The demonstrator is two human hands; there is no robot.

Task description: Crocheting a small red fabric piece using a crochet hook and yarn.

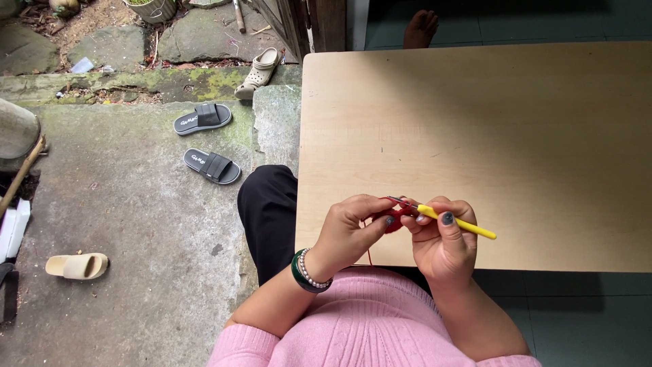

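My right hand (445, 241) grips a crochet hook with a yellow handle (462, 224), its metal tip pointing left into a small red crocheted piece (394, 219). My left hand (350, 228) pinches that red piece between thumb and fingers; a green bangle and a bead bracelet sit on its wrist. A thin red yarn strand (369, 255) hangs down from the piece. Both hands hover over the near edge of a light wooden table (475, 122). Most of the red piece is hidden by my fingers.
On the concrete ground to the left lie two black slides (207, 139), a beige clog (260, 71) and a tan slide (78, 265). A person's bare foot (421, 27) shows beyond the table's far edge. My black-trousered knee (268, 204) is beside the table.
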